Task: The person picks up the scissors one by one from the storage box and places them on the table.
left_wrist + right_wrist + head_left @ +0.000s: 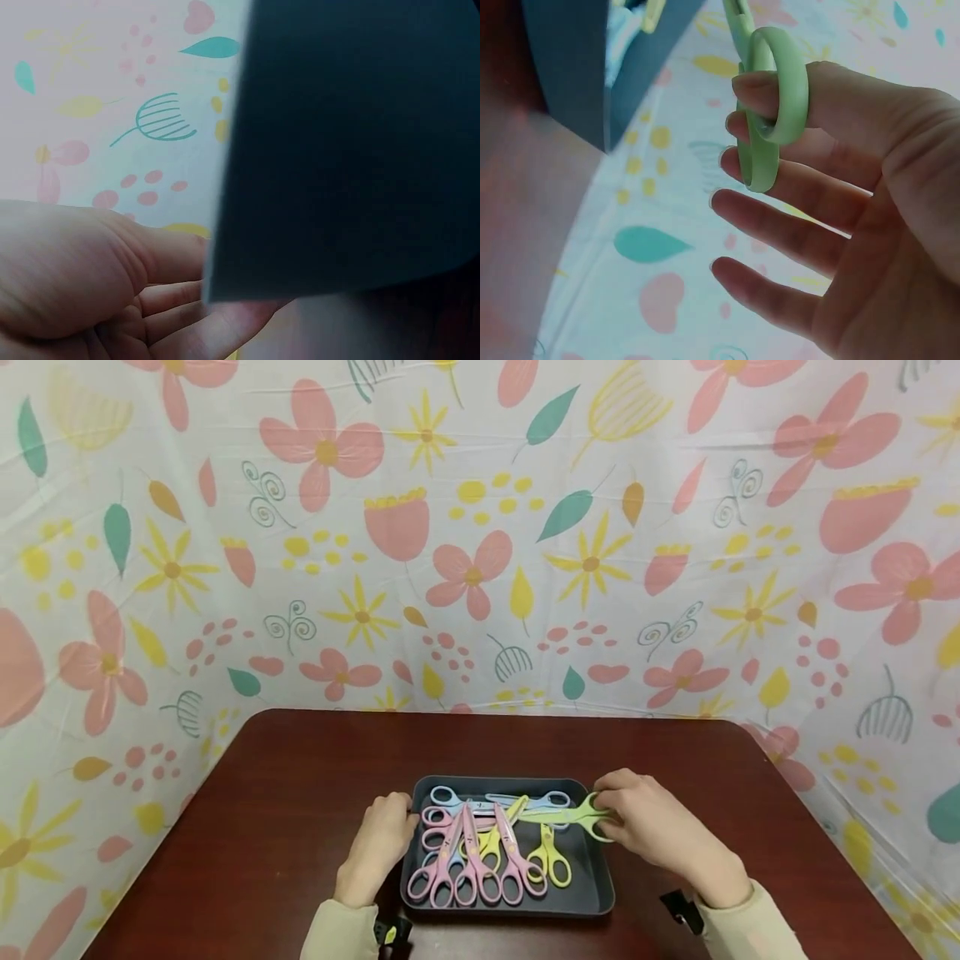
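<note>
The right hand (pixel 641 818) holds green scissors (pixel 573 815) by their handles over the tray's right side, blades toward the left. In the right wrist view the thumb passes through one green loop (pixel 793 90) and fingers lie behind the other, the lower fingers spread. At the left, the left hand (pixel 384 835) grips the side of a dark grey tray (pixel 558 903); in the left wrist view its thumb and fingers (pixel 176 300) are at the tray wall. Inside lie several pink scissors (pixel 472 860), yellow scissors (pixel 551 858) and blue scissors (pixel 446 797), overlapping in a pile.
The tray stands on a dark reddish-brown table (pixel 315 785) with rounded far corners. Behind the table hangs a white cloth (pixel 480 685) printed with flowers and leaves. Black straps (pixel 682 910) show near both wrists.
</note>
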Available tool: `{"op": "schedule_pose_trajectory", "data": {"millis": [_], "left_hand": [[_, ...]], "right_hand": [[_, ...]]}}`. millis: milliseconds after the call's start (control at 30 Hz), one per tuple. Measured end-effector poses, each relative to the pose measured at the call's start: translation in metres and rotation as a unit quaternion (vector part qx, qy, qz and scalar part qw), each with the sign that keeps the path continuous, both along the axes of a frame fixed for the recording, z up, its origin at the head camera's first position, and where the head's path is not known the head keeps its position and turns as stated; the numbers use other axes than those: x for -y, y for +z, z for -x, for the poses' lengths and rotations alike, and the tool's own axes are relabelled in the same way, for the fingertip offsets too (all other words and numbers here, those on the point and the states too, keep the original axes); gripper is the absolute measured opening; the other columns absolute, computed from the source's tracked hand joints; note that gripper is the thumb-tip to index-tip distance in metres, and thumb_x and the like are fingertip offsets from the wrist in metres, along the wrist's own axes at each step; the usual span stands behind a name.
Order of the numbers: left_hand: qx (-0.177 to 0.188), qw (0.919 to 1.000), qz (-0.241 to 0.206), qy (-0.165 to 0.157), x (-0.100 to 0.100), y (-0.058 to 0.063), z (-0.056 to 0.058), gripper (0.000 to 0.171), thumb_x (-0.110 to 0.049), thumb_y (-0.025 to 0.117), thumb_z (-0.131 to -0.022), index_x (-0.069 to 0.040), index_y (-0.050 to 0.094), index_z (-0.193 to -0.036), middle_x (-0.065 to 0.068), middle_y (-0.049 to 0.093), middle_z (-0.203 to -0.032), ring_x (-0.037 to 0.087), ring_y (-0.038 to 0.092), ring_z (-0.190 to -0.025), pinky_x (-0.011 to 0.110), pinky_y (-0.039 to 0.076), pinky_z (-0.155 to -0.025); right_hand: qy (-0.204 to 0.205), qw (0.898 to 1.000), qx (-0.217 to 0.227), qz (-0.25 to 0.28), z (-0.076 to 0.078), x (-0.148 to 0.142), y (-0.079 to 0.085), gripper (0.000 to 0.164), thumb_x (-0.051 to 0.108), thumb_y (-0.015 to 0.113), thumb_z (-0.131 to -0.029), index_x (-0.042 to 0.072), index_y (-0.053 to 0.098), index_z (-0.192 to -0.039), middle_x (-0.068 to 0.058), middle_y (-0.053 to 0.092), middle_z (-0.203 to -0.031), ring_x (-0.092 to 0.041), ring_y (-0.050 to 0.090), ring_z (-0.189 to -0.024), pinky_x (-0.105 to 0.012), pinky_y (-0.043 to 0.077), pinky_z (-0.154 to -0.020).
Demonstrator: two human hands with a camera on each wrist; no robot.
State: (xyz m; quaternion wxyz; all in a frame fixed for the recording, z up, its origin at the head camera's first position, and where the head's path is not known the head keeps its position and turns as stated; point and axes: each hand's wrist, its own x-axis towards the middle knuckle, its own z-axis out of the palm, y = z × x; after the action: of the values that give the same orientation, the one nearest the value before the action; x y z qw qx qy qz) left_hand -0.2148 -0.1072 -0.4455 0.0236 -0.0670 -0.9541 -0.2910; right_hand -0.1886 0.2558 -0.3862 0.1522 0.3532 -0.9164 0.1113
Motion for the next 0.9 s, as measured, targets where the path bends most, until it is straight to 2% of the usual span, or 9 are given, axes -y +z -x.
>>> {"op": "schedule_pose_trajectory", "data": {"millis": [167, 300, 400, 567, 700, 900], "left_hand": [[0.006, 1.0, -0.003, -0.004, -0.001, -0.001, -0.001, 0.004, -0.004, 0.068, -0.088, 0.0, 0.067, -0.087, 0.011, 0.064, -0.077, 0.03, 0.063, -0.072, 0.04, 0.047, -0.061], [0.006, 1.0, -0.004, 0.0, -0.001, -0.001, -0.002, 0.004, -0.004, 0.068, -0.088, 0.0, 0.067, -0.087, 0.01, 0.062, -0.075, 0.027, 0.062, -0.069, 0.039, 0.046, -0.059], [0.005, 1.0, -0.006, 0.002, 0.0, 0.0, -0.001, 0.005, -0.004, 0.068, -0.088, -0.001, 0.066, -0.085, 0.009, 0.061, -0.072, 0.026, 0.061, -0.068, 0.038, 0.045, -0.058], [0.015, 0.9999, -0.004, 0.003, 0.0, 0.001, -0.001, 0.004, -0.004, 0.068, -0.088, 0.0, 0.067, -0.088, 0.01, 0.064, -0.076, 0.028, 0.063, -0.071, 0.039, 0.047, -0.06], [0.018, 0.9998, 0.0, 0.004, 0.0, 0.002, -0.001, 0.004, -0.004, 0.068, -0.089, -0.001, 0.067, -0.088, 0.011, 0.064, -0.077, 0.029, 0.063, -0.072, 0.04, 0.047, -0.06], [0.013, 0.9999, 0.004, 0.005, 0.0, 0.004, -0.001, 0.005, -0.004, 0.068, -0.088, 0.0, 0.067, -0.087, 0.011, 0.063, -0.075, 0.031, 0.064, -0.072, 0.041, 0.048, -0.06]], "right_hand": [[-0.045, 0.999, -0.015, 0.023, 0.002, -0.016, 0.011, 0.017, 0.011, 0.084, -0.072, 0.017, 0.073, -0.083, -0.002, 0.065, -0.099, -0.018, 0.061, -0.088, -0.033, 0.051, -0.067], [-0.1, 0.994, 0.019, 0.046, 0.018, -0.037, 0.015, 0.012, 0.013, 0.081, -0.077, 0.017, 0.073, -0.085, -0.007, 0.065, -0.103, -0.025, 0.061, -0.092, -0.042, 0.05, -0.072], [-0.143, 0.986, 0.054, 0.06, 0.035, -0.06, 0.013, 0.01, 0.014, 0.078, -0.081, 0.012, 0.074, -0.09, -0.011, 0.065, -0.104, -0.03, 0.062, -0.093, -0.049, 0.049, -0.075], [-0.208, 0.972, 0.083, 0.074, 0.054, -0.098, -0.002, 0.017, 0.018, 0.076, -0.084, 0.005, 0.073, -0.096, -0.014, 0.065, -0.101, -0.031, 0.063, -0.086, -0.05, 0.05, -0.071], [-0.234, 0.965, 0.068, 0.097, 0.059, -0.12, -0.01, 0.018, 0.018, 0.077, -0.083, 0.004, 0.073, -0.094, -0.014, 0.065, -0.097, -0.031, 0.062, -0.083, -0.051, 0.048, -0.07], [-0.247, 0.961, 0.032, 0.119, 0.061, -0.14, -0.018, 0.017, 0.016, 0.078, -0.082, 0.003, 0.073, -0.092, -0.017, 0.066, -0.095, -0.036, 0.062, -0.082, -0.055, 0.046, -0.071]]}}
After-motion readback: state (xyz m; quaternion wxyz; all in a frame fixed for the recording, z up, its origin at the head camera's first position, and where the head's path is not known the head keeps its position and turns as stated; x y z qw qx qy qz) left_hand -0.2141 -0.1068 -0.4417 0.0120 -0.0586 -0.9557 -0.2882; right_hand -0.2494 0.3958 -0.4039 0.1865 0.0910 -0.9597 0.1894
